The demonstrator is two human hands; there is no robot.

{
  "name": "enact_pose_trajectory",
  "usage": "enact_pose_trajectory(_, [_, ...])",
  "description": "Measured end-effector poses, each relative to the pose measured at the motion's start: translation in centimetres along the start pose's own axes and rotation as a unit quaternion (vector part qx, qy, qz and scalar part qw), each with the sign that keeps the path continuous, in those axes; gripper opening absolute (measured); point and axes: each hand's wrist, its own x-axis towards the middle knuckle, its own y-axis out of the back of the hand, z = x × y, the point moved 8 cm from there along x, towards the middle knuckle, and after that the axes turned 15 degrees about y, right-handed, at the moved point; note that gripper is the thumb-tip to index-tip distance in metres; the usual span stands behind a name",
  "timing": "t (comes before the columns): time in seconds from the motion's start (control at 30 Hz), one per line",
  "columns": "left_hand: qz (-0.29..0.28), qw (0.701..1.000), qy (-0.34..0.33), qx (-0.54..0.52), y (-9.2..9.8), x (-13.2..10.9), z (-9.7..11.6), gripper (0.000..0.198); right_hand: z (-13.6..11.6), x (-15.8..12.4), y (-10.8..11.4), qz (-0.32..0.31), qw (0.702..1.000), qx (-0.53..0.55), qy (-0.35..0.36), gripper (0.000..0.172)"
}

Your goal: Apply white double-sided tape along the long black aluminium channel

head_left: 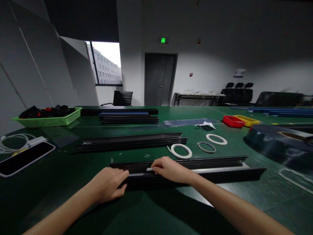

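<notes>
A long black channel profile (234, 174) lies across the table in front of me, with a pale strip (210, 170) running along its inside. My left hand (107, 184) is closed around the profile's left end, thumb on the near side. Just to the right, my right hand (168, 169) pinches a thin white strip (149, 169) between thumb and fingertips, over the channel. Whether this piece joins the longer pale strip is hidden by the hand. Behind the profile lie a roll of white tape (181, 151), a thinner grey ring roll (206, 147) and another white tape roll (216, 139).
More black profiles (134, 142) lie farther back on the green table (151, 209). At left are a phone (26, 158), a white cable (14, 143) and a green basket (49, 121) of dark parts. A red tray (233, 121), yellow tray (248, 120) and large dark roll (269, 143) stand right.
</notes>
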Motion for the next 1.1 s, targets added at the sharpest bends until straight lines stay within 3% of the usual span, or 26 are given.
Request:
enact_pose_trajectory(0.5, [0.022, 1.000, -0.006, 0.016, -0.1, -0.1, 0.0, 0.013, 0.9, -0.1, 0.0, 0.010, 0.999, -0.007, -0.032, 0.025])
enact_pose_trajectory(0.67, [0.061, 0.997, 0.004, 0.054, 0.5, -0.1, 1.2, 0.014, 1.1, 0.0, -0.2, 0.006, 1.000, -0.013, -0.026, 0.028])
enact_pose_trajectory(0.8, [0.086, 0.995, -0.006, 0.056, 0.2, 0.0, 2.5, 0.028, 0.5, 0.0, -0.2, 0.008, 1.000, -0.024, -0.004, 0.026])
enact_pose_trajectory(0.97, [0.061, 0.997, -0.007, 0.036, -0.6, 0.3, 2.2, 0.019, 0.1, 0.0, 0.1, 0.010, 0.999, -0.042, 0.008, 0.025])
enact_pose_trajectory(1.1, [0.043, 0.999, -0.004, 0.006, -0.2, 0.4, 2.0, 0.016, 0.1, -0.1, 0.1, 0.005, 0.999, -0.044, 0.008, 0.025])
